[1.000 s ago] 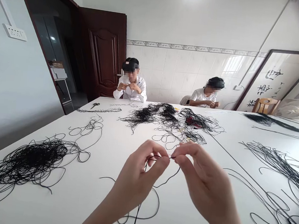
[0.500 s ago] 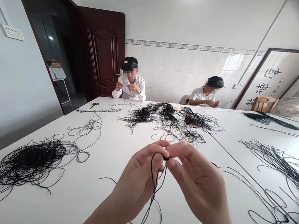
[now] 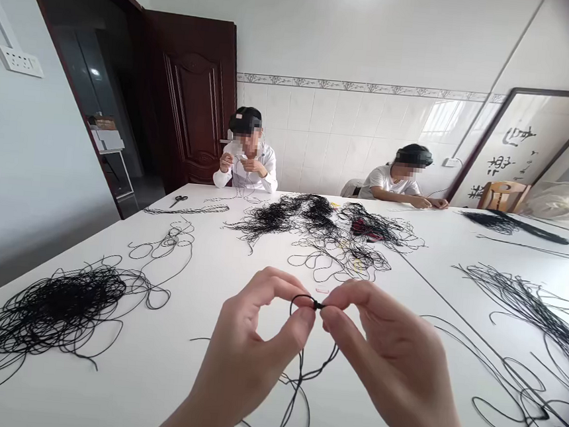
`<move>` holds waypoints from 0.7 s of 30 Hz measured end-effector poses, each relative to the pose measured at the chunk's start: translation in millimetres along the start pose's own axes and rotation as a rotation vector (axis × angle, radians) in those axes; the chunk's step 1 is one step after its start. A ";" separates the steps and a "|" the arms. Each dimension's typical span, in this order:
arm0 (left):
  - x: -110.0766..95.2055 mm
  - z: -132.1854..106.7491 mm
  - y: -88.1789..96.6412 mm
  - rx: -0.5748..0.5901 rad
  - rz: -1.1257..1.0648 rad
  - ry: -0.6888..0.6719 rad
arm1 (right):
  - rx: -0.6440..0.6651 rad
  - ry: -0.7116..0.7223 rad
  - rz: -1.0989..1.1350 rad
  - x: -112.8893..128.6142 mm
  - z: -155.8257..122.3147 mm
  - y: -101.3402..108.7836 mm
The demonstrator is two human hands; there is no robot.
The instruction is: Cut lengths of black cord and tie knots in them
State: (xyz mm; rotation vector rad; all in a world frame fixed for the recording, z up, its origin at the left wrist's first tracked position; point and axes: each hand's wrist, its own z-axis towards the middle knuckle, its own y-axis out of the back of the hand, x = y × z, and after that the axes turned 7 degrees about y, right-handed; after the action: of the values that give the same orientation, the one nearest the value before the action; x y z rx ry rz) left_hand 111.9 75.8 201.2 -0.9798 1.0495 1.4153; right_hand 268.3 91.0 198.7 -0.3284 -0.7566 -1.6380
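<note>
Now the left hand (image 3: 247,350) and right hand (image 3: 391,362) were nearly closed, fingertips pinching a small knot (image 3: 317,305) in black cord (image 3: 298,381) just above the white table (image 3: 165,382), with tangled cord heaps (image 3: 57,306) beyond and a seated co-worker (image 3: 244,163) far off!

Black cord (image 3: 300,297) now drawn into a small, tighter loop, with what looks like a knot (image 3: 317,305) at the pinch between left hand (image 3: 252,350) and right hand (image 3: 391,359), and the far co-worker's hands (image 3: 421,202) now apart, stretched along the tabletop instead of held together.
</note>
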 end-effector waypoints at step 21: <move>-5.7 3.6 1.3 0.138 -0.048 0.150 | 0.090 0.309 -0.276 -5.7 -4.2 5.7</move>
State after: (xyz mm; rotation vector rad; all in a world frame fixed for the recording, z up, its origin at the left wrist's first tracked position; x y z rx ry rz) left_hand 111.0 77.7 207.8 -1.0148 1.2092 1.2276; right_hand 275.8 92.5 193.9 0.0984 -0.6571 -1.8520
